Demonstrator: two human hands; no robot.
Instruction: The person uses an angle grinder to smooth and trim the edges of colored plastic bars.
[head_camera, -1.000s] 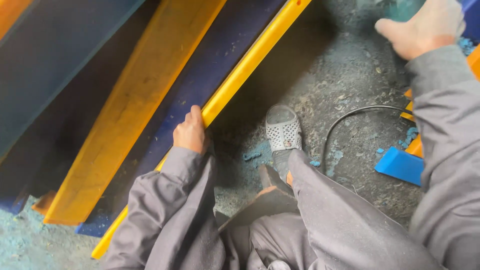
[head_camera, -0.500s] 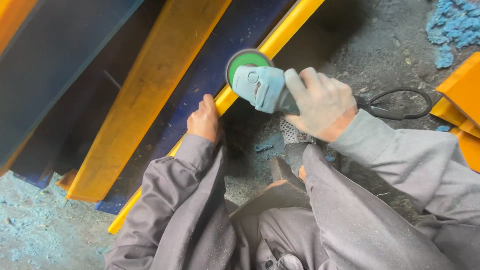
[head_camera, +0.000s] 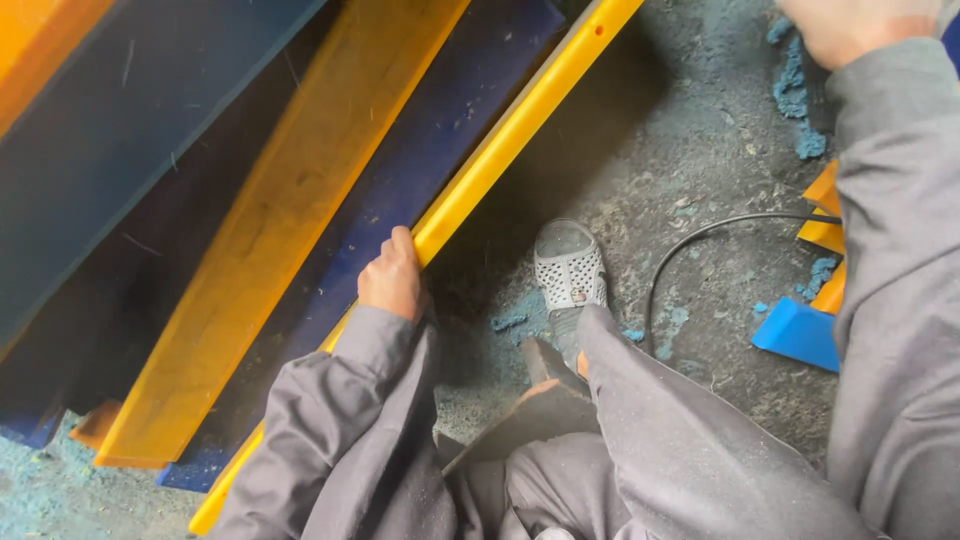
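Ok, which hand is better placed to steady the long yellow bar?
Left. The left hand already grips the long yellow bar at its edge, while the right hand is far off at the picture's top right corner, mostly out of view.

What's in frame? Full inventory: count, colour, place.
yellow strip: 1, yellow, runs diagonally from top centre to bottom left, resting on the blue panel's edge
blue panel: 1, dark blue, under the strip
yellow beam: 1, orange-yellow, left of the blue panel
cable: 1, black, on the floor at right
blue block: 1, blue, floor, right
blue dust: patches, floor, top right
perforated shoe: 1, grey, centre
left hand: gripping the strip
right hand: top right, partly out of frame
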